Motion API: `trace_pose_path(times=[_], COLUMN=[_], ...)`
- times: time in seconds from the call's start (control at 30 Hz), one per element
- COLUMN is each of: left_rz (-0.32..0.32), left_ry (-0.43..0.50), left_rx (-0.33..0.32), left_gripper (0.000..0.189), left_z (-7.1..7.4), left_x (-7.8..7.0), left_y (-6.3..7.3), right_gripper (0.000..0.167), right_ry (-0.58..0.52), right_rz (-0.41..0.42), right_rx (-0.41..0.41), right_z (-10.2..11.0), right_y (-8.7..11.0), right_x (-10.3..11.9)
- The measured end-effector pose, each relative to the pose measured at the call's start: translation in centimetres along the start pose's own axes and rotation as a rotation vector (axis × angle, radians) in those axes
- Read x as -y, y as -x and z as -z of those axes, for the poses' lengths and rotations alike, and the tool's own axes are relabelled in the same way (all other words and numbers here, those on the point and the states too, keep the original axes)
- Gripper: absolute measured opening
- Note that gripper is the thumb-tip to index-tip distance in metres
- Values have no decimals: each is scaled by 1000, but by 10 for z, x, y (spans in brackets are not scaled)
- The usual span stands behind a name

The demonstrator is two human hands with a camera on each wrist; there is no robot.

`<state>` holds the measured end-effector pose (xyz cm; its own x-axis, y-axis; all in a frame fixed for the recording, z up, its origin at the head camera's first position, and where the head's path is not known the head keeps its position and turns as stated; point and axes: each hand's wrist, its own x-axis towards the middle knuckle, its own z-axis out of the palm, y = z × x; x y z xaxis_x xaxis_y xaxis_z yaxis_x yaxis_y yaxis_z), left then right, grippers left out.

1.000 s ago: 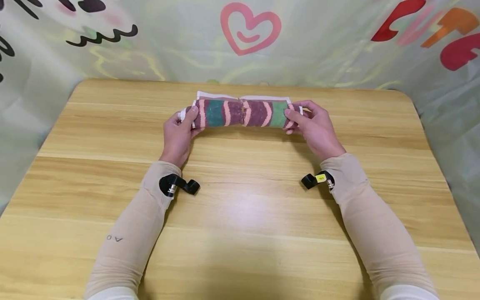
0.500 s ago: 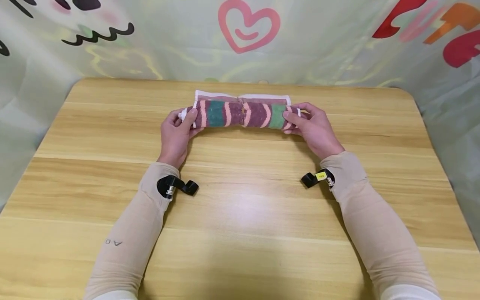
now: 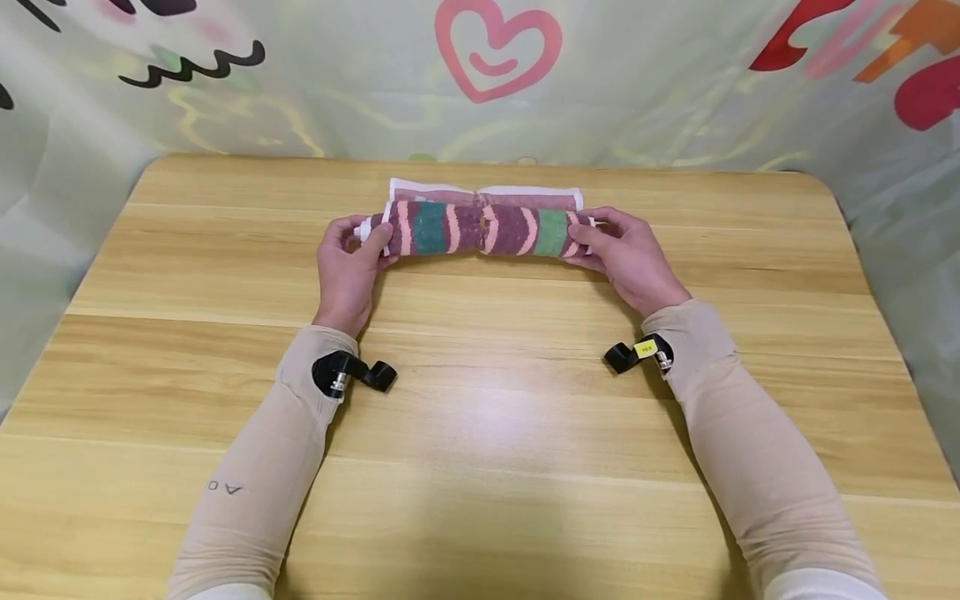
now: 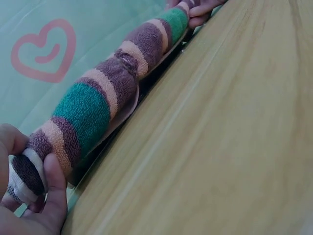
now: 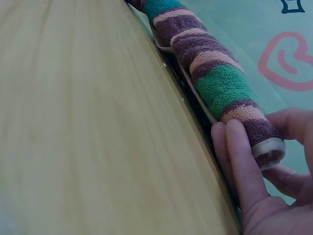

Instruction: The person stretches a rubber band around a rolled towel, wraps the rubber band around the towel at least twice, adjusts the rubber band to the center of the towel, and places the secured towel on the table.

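Note:
A rolled terry towel [image 3: 513, 229], striped purple, pink, teal and green with white edging, lies crosswise near the far side of the table. Behind the roll, a flat flap of the towel with a white hem still shows. My left hand [image 3: 348, 271] grips the roll's left end, thumb on top; in the left wrist view, layered white and dark edges poke out by the fingers [image 4: 55, 188]. At the other end, my right hand [image 3: 633, 258] pinches the roll between thumb and fingers. The right wrist view shows that end as a white-rimmed spiral, with fingertips [image 5: 234, 132] beneath it.
The wooden table [image 3: 487, 400] has rounded far corners. A pale curtain [image 3: 337, 83] with a pink heart and other printed shapes hangs right behind and beside it. Black camera mounts [image 3: 352, 373] sit on both sleeved wrists.
Both hands keep their hold at the ends of the rolled towel. The right hand's fingers have slid slightly inward, and the roll's right end sticks out less. The head view has shifted slightly.

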<state>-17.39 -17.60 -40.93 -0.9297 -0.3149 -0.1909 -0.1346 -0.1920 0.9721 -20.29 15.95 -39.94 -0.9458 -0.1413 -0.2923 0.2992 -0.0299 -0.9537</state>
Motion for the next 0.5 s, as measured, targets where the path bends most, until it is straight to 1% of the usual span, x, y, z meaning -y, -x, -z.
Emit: trace_pose_path(times=[0.3, 0.5], left_rz=[-29, -35], left_ry=[-52, -47], left_rx=[-18, -37], left_gripper=[27, 29], left_z=[1, 0], left_x=[0, 1], left_y=[2, 2], right_gripper=[34, 34], right_ry=[31, 34], right_rz=[6, -3], right_rx=[-20, -35], right_z=[-2, -1], right_y=[-1, -1], right_x=[-2, -3])
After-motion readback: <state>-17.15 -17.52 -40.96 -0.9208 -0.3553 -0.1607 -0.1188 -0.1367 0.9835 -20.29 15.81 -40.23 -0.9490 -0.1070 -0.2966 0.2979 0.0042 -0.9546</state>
